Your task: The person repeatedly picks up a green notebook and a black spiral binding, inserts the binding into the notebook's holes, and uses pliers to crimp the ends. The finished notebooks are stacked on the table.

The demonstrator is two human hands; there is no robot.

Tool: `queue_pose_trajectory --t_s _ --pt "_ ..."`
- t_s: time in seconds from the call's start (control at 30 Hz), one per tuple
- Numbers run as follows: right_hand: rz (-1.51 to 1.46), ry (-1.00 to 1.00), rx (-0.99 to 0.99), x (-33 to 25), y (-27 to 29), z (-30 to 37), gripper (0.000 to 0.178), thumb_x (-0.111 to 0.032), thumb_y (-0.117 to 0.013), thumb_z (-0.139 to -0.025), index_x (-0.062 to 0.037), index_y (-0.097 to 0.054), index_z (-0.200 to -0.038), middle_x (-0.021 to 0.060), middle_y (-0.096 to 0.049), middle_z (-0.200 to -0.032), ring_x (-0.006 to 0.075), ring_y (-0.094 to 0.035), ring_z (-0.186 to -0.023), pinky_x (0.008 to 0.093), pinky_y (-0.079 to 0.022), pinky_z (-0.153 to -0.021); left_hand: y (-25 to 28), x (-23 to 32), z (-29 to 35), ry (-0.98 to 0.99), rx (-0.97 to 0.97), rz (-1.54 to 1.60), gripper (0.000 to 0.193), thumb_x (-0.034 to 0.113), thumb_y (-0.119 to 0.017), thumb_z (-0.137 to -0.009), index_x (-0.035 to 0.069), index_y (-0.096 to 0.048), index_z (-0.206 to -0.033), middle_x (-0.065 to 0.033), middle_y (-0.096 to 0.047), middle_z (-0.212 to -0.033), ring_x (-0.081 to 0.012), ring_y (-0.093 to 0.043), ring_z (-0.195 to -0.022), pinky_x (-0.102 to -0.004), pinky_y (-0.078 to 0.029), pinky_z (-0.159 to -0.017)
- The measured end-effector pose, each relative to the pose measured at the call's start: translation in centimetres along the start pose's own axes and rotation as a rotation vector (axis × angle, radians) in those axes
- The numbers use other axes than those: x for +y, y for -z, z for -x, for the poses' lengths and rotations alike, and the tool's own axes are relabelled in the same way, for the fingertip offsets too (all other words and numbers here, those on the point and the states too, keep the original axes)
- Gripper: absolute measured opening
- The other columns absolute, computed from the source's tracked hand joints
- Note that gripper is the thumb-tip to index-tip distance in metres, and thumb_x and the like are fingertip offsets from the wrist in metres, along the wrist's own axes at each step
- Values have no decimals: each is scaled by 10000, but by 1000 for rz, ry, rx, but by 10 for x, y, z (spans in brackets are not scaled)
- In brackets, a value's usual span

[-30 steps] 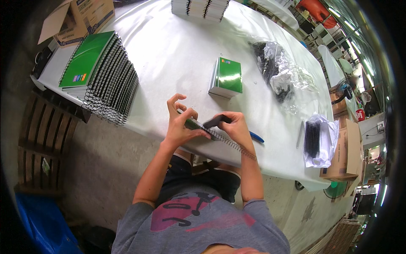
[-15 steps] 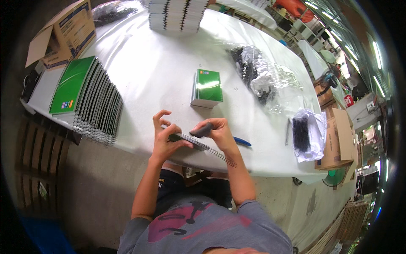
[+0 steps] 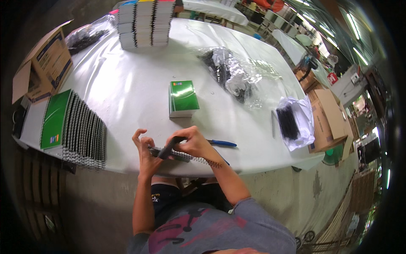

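At the near table edge, my left hand (image 3: 146,157) grips the end of a small notepad block (image 3: 182,157) seen edge-on, its index finger raised. A black wire coil (image 3: 207,161) runs along the block's edge and sticks out past its right end, under my right wrist. My right hand (image 3: 193,143) is closed on a dark grey object (image 3: 170,148), held against the block near my left fingers. Its kind I cannot make out. Beyond my hands stands a short stack of green spiral notebooks (image 3: 184,96). Blue-handled pliers (image 3: 223,143) lie beside my right hand, partly hidden by it.
A large stack of green spiral notebooks (image 3: 86,129) stands at the left, by an open carton (image 3: 50,67). Tall notebook stacks (image 3: 144,25) rise at the back. Black coils in clear plastic (image 3: 230,76) lie right of centre; more coils (image 3: 287,122) sit in white wrapping at right.
My right hand has moved left along the block with the dark grey object, towards my left fingers. The pliers show more now. The whole view has shifted.
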State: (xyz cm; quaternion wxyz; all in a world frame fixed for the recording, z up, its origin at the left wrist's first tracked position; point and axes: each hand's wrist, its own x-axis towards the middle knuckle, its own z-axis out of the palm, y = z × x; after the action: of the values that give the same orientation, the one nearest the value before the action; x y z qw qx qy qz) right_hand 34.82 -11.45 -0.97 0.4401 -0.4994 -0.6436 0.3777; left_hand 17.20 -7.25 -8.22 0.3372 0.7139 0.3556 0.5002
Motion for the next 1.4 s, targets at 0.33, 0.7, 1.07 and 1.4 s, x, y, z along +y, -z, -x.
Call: queue_pose_trajectory --t_s 0.33,0.7,1.07,1.4 --pt "-109 176 1 -1 -5 -5 170 -37 -667 -681 -28 -662 -850 143 -646 -725 110 -602 -645 261 -475 -621 0 -9 3 8 -44 33 864 407 -886 -432 79 -348 -1024 -66 -316 -1122 -170 -400 -885 -302 -417 -759" --pt "-109 157 53 10 -17 -14 164 -28 -676 -676 -22 -661 -839 163 -620 -705 204 -611 -639 289 -478 -622 -1 -5 -1 -7 -71 156 966 482 -868 -395 49 -321 -1064 -73 -332 -1079 -210 -408 -1067 -338 -408 -894" --pt "-35 222 97 -1 -25 -21 150 -42 -652 -697 -14 -663 -844 168 -633 -730 177 -623 -662 277 -477 -623 -4 -7 5 95 -79 209 1016 451 -884 -369 4 -399 -1141 -74 -323 -1139 -226 -401 -1110 -370 -399 -946" --pt "534 251 257 16 -8 -19 198 -28 -666 -652 -50 -673 -848 131 -658 -826 294 -625 -786 326 -496 -696 -3 -8 5 -90 -87 99 642 239 -771 -719 38 -332 -1142 -115 -397 -1119 -251 -414 -1075 -363 -365 -923"
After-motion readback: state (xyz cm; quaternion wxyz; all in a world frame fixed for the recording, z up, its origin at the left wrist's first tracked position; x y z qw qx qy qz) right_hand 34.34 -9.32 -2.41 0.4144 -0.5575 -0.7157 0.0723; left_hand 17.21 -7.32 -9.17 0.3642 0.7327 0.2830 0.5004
